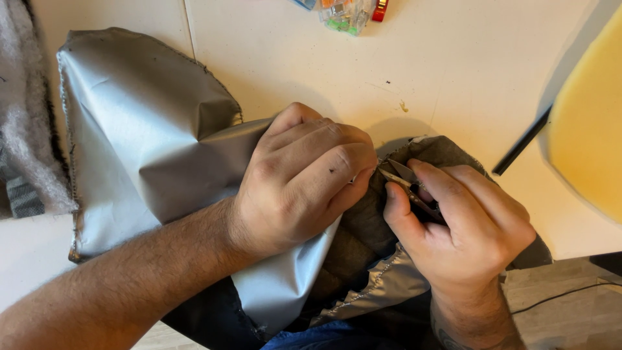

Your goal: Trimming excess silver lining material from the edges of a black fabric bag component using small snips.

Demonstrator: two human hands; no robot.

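Observation:
A silver-grey fabric piece with stitched edges lies across a pale table, its dark felt-like inner side turned up near the middle. My left hand is closed on a fold of this fabric, pinching its seam at the fingertips. My right hand holds small metal thread snips, thumb and fingers wrapped round them. The blade tips point left and meet the seam right beside my left fingertips.
A clear plastic box with coloured bits sits at the table's far edge. A yellow foam slab lies at right with a thin black rod beside it. Grey fluffy wadding is at far left. Wooden floor and a cable show lower right.

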